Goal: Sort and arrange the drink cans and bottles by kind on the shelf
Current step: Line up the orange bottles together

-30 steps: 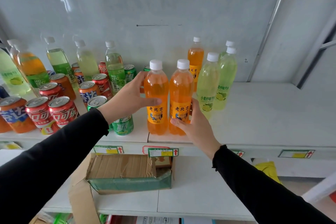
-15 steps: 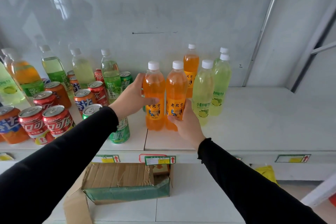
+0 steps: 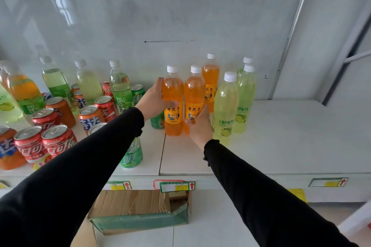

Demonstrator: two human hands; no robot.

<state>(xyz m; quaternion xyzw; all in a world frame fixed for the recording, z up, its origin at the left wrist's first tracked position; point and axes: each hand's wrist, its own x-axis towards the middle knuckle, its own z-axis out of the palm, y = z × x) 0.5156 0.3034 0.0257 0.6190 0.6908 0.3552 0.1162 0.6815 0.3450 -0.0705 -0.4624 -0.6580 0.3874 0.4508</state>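
Head view: left hand [image 3: 152,100] and right hand [image 3: 198,126] each gripped an orange bottle [image 3: 173,102], pushed farther back beside the third, grouping orange drinks.

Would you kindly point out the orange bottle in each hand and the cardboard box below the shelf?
left-hand orange bottle [image 3: 173,94]: head view, orange body above the label.
right-hand orange bottle [image 3: 194,94]: head view, orange body above the label.
cardboard box [image 3: 128,202]: head view, brown top flap.

shop, price tags [image 3: 177,186], stocked shelf [image 3: 281,146]
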